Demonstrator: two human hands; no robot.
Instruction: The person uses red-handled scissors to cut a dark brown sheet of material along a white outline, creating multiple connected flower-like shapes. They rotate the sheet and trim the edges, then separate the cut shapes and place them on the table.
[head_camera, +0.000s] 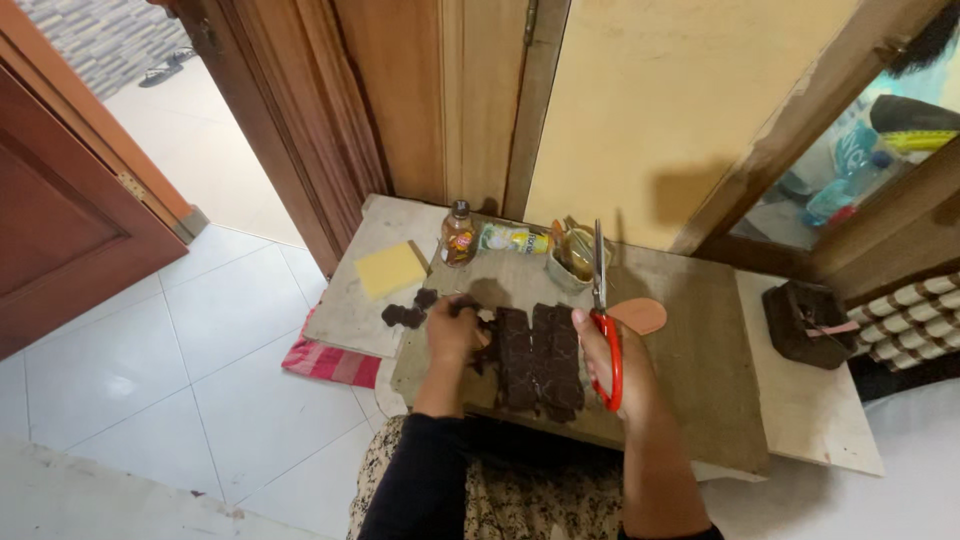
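Both hands work low over the worktop (700, 340): left hand (452, 335) pressed flat, steadying dark sheets (540, 360) lying at its centre. Right hand (610, 365) grips red scissors (603, 320), blades closed, pointing away.

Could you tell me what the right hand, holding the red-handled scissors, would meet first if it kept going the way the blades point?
Probably the small bowl: the scissors in the right hand point away from the person, tips already over the bowl's right rim, though height is unclear.
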